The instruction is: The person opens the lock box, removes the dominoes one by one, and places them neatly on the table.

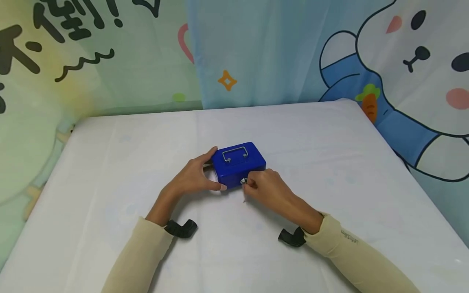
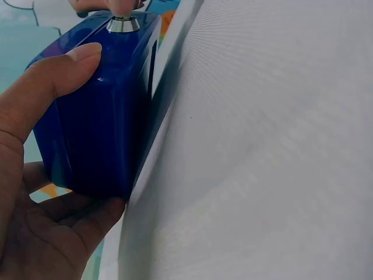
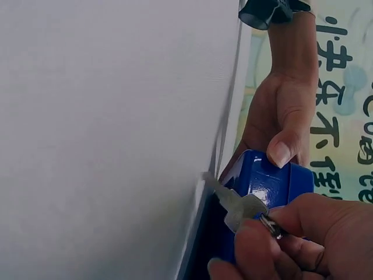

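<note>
A small blue cash box (image 1: 239, 166) with a wire handle (image 1: 235, 154) on its lid sits on the white-covered table. My left hand (image 1: 193, 176) holds its left end, the thumb at the front corner and the fingers round toward the back. At the front, my right hand (image 1: 266, 188) pinches a key at the round silver lock (image 2: 123, 24), the fingertips right against it. The pinched part is mostly hidden by the fingers. From a metal ring (image 3: 271, 226) beside those fingers a silver key (image 3: 241, 205) dangles over the box front.
The white cloth (image 1: 329, 162) covers the whole table. Behind it hangs a printed curtain (image 1: 264, 53) with cartoon figures and lettering. A black wrist mount (image 1: 181, 229) sits by the left sleeve, another mount (image 1: 292, 237) by the right.
</note>
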Tool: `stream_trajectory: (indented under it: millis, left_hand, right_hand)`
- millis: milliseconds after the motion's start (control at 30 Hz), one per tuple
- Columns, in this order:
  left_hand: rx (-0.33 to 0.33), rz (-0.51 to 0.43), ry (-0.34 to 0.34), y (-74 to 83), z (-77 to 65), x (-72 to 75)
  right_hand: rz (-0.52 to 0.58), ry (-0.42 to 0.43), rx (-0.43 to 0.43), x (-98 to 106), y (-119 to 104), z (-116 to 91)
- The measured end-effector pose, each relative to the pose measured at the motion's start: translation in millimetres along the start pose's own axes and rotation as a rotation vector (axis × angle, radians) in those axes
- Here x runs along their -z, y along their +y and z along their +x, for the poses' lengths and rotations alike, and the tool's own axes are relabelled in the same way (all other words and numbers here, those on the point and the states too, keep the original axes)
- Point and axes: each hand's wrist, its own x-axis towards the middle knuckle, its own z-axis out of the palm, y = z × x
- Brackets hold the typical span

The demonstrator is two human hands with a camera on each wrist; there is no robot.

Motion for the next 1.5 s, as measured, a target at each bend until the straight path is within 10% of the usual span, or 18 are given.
stream_trajectory:
  millis: [1233,1500]
  left_hand:
    - [0.011,-0.039,0.005,-5.0,0.3,6.0]
    - [0.012,-0.054,-0.013,-3.9,1.3,6.5]
  right_hand:
    - [1.202,-0.34,-0.452,-13,24,-4]
    - [1.25,-0.412,-0.415,-14,29,-6]
